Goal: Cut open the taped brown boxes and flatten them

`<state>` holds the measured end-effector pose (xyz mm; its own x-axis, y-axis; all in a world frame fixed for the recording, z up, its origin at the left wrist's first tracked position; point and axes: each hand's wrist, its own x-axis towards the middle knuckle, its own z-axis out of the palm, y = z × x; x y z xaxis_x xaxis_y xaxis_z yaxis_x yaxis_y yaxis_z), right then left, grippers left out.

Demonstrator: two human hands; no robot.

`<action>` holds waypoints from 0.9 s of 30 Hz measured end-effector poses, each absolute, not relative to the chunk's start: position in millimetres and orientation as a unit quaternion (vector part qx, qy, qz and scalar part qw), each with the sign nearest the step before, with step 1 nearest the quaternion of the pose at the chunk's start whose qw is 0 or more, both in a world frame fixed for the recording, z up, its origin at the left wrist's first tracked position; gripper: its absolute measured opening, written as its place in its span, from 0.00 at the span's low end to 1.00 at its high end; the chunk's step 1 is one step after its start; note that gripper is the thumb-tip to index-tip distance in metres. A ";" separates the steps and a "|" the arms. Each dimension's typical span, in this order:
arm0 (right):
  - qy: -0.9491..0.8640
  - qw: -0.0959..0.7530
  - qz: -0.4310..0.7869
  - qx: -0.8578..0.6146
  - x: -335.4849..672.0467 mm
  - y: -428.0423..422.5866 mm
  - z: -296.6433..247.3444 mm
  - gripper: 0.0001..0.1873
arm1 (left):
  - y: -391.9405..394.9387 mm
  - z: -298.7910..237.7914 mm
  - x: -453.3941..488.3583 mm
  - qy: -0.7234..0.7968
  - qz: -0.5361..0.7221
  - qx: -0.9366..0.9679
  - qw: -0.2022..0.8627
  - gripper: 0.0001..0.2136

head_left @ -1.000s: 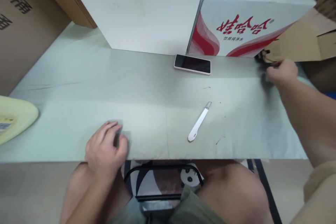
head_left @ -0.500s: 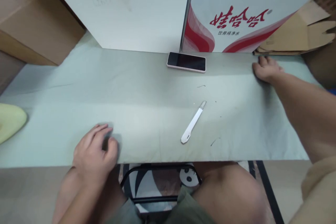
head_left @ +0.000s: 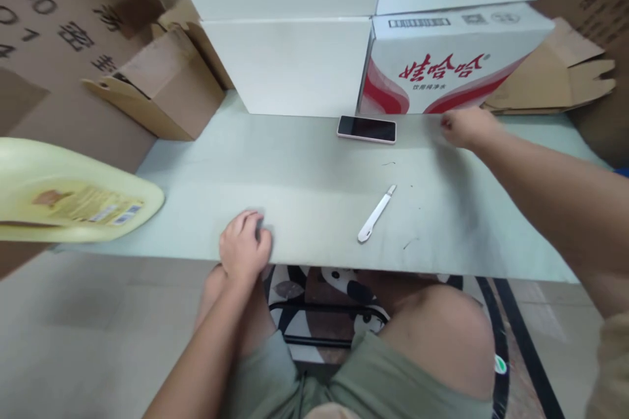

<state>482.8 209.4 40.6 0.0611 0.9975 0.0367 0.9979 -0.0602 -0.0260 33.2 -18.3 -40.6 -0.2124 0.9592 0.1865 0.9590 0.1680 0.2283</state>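
My left hand point(head_left: 244, 243) rests on the table's near edge, its fingers loosely bent and the thumb apart, with nothing in it. My right hand point(head_left: 466, 126) is curled closed over the back right of the table, just in front of the white and red carton point(head_left: 457, 75). What its fingers hold, if anything, is hidden. Between my hands lies a white utility knife point(head_left: 376, 215), its blade end pointing away from me. A phone point(head_left: 366, 129) with a dark screen lies flat near the foot of the boxes, left of my right hand.
White boxes point(head_left: 295, 65) line the back. At the left stand an open cardboard box point(head_left: 171, 88) and a large pale yellow bottle point(head_left: 93, 200). Folded cardboard point(head_left: 545, 82) leans at the back right. Thin dark scraps lie on the pale green tabletop point(head_left: 304, 170).
My right hand has moved left from beside the folded cardboard to the carton's front and curled closed. My left hand still rests at the edge. The view has shifted left, showing more of the bottle.
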 end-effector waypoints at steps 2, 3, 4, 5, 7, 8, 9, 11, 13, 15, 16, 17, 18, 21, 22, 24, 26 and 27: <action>-0.729 0.011 0.010 -0.685 449.7 204.4 54.5 0.14 | -20.4 -30.6 40.5 0.775 0.121 0.620 0.022 0.17; -0.749 0.007 0.015 -0.663 432.4 201.0 60.2 0.15 | -20.9 -24.7 43.7 0.774 0.108 0.623 0.033 0.18; -0.769 0.011 0.016 -0.639 415.1 197.5 65.0 0.16 | -20.3 -18.4 45.9 0.772 0.098 0.627 0.045 0.18; -0.790 0.018 0.015 -0.612 397.7 194.2 68.6 0.16 | -18.1 -11.8 46.9 0.772 0.094 0.626 0.058 0.17; -0.830 0.033 0.010 -0.557 362.6 189.6 73.2 0.16 | -7.7 1.3 44.1 0.774 0.112 0.615 0.106 0.13; -0.847 0.037 0.008 -0.531 344.5 188.8 74.4 0.16 | 0.7 7.2 40.0 0.773 0.137 0.601 0.151 0.10; -0.862 0.038 0.008 -0.506 325.7 189.0 75.2 0.17 | 10.6 12.1 34.3 0.767 0.150 0.599 0.173 0.10; -0.882 0.036 0.019 -0.469 285.0 193.0 75.9 0.18 | 32.0 18.2 19.1 0.759 0.189 0.592 0.194 0.11; -0.899 0.038 0.044 -0.434 239.3 200.6 75.8 0.20 | 50.5 18.4 1.9 0.756 0.242 0.576 0.195 0.13; -0.916 0.051 0.069 -0.391 188.4 210.6 74.9 0.21 | 62.5 13.8 -13.3 0.755 0.323 0.535 0.198 0.13; -0.925 0.061 0.078 -0.368 161.4 215.9 74.4 0.21 | 66.2 10.8 -19.2 0.750 0.373 0.508 0.202 0.12; -0.932 0.072 0.086 -0.344 133.7 221.3 74.1 0.21 | 69.1 7.8 -23.8 0.739 0.425 0.479 0.208 0.10; -0.939 0.083 0.093 -0.320 105.7 226.4 74.3 0.21 | 71.4 5.4 -27.1 0.724 0.475 0.453 0.213 0.09; -0.946 0.137 0.115 -0.272 26.5 238.8 80.0 0.21 | 79.3 1.6 -31.7 0.682 0.560 0.424 0.204 0.05; -0.943 0.160 0.122 -0.267 4.0 241.6 83.7 0.20 | 82.3 1.3 -32.3 0.674 0.578 0.415 0.198 0.04; -0.932 0.205 0.132 -0.267 -31.7 244.3 92.5 0.19 | 87.5 1.9 -33.1 0.660 0.607 0.398 0.195 0.03; -0.928 0.208 0.138 -0.275 -54.1 243.1 101.5 0.18 | 90.3 3.5 -33.6 0.650 0.624 0.385 0.198 0.03; -0.930 0.189 0.138 -0.285 -60.7 241.3 105.4 0.18 | 90.7 4.7 -33.7 0.647 0.630 0.379 0.202 0.03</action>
<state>-60.7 241.3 105.4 -0.7662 0.5822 0.2720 0.4784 0.7994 -0.3634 -33.7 90.7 4.7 -0.6311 0.7451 0.2155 0.2358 -0.0803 0.9685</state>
